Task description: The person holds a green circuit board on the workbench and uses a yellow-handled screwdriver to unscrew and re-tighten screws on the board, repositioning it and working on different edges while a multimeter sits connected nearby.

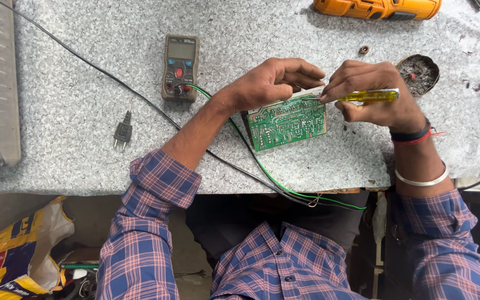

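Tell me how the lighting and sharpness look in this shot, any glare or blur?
Head view: soft, even light, only faint shadows under the left hand and right hand; the green circuit board and yellow screwdriver are sharp; no strong glare on the speckled table; mild wide-angle stretch at the edges.

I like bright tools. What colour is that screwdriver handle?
See-through yellow screwdriver, seen from the head camera.
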